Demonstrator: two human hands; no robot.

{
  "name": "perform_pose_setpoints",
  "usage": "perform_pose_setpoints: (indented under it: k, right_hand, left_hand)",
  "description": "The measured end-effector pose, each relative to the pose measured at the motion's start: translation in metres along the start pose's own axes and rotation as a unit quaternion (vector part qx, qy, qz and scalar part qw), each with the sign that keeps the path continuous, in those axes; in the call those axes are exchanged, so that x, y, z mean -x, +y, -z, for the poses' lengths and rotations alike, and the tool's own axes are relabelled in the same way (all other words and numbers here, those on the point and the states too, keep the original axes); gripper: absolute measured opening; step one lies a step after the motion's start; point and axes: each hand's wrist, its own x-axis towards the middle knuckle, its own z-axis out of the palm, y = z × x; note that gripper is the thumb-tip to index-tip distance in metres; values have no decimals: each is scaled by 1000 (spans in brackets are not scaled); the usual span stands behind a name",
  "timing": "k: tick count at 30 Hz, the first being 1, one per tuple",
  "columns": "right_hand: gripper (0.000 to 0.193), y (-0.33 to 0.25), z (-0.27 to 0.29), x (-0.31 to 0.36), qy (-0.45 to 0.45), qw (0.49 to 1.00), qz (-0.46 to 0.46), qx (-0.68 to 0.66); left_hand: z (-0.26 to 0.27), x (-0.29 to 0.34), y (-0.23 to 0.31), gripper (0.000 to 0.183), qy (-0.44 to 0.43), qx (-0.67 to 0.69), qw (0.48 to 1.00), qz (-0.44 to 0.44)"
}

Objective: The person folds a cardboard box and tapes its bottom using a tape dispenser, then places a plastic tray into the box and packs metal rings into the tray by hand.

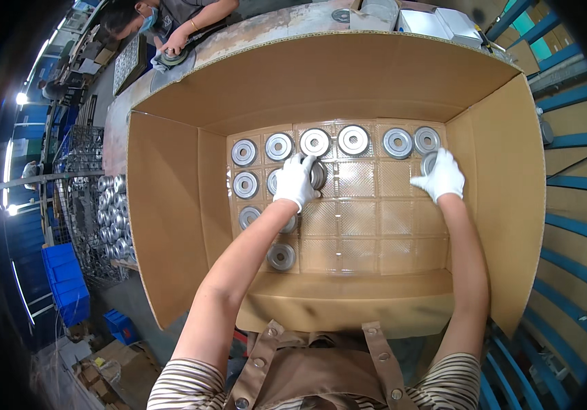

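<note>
My left hand (297, 183), in a white glove, is closed round the edge of a metal disc (318, 175) that is tilted on its side. The glove partly covers other discs in the second column. My right hand (442, 179), gloved too, has its fingers and thumb about another metal disc (429, 162) in the second row at the far right. Both hands are inside a large cardboard box (338, 285), over a clear plastic tray (358, 225) with square pockets. A row of silver discs with centre holes (353, 140) lies along its far side, with more on the left.
The box's tall flaps (167, 212) stand up around the tray. Beyond it, a co-worker handles a part at a worn table (259, 31) with small white boxes (437, 26). Stacked metal parts (112, 219) and a blue bin (65, 283) stand left; blue rails (580, 182) run right.
</note>
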Motion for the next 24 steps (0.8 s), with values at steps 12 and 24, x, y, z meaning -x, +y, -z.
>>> perform_pose_setpoints:
  k: [12, 24]
  right_hand:
    - [115, -27, -40, 27, 7, 990, 112, 85]
    - [121, -18, -64, 81, -58, 980, 167, 93]
  left_hand:
    - [-2, 8, 69, 93, 20, 113, 990, -78]
    - [-47, 59, 84, 94, -35, 104, 983, -148]
